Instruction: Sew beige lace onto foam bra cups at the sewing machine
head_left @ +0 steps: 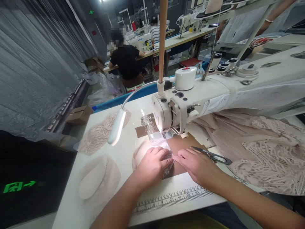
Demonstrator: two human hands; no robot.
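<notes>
A beige cup-shaped fabric piece with lace (137, 154) lies under the needle area of a white sewing machine (164, 109). My left hand (154, 160) rests on it with fingers bent and together, gripping its lace edge. Close by, my right hand (194, 163) pinches the same edge between thumb and forefinger, just in front of the presser foot. What lies under my palms is hidden. Thread snips (224, 158) lie beside my right hand, partly behind it. A strip of pale lace (157, 138) runs under the machine head.
Further lace cup pieces (95, 140) and a padded cup (92, 183) lie at the left. A lamp (116, 127) hangs over the table. Beige lace garments (267, 156) are heaped at the right. A printed ruler (176, 198) runs along the front edge. Co-workers (126, 60) sit behind.
</notes>
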